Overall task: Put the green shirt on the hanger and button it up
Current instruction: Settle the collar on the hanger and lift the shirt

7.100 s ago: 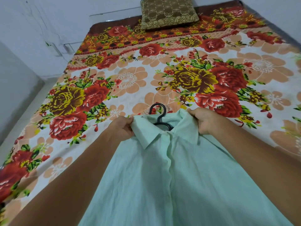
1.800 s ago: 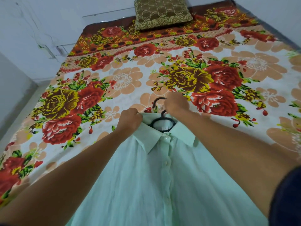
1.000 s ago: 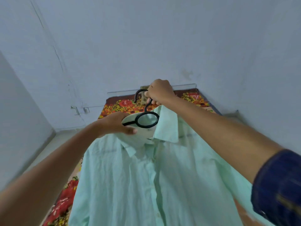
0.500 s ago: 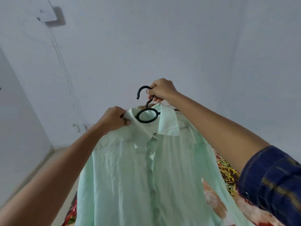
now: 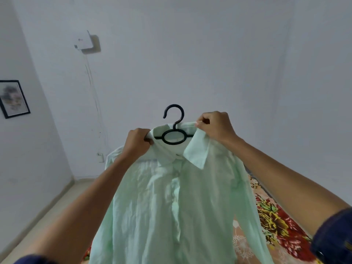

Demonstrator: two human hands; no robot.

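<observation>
Head view is showing one green shirt hanging on one black hanger, and you are holding both up in front of the white wall. Your left hand is gripping the left side of the collar with curled fingers. Your right hand is pinching the right side of the collar at its top edge. Two buttons are showing on the closed placket. One floral bedsheet is lying below at right. One framed picture and one wall box are hanging at left
</observation>
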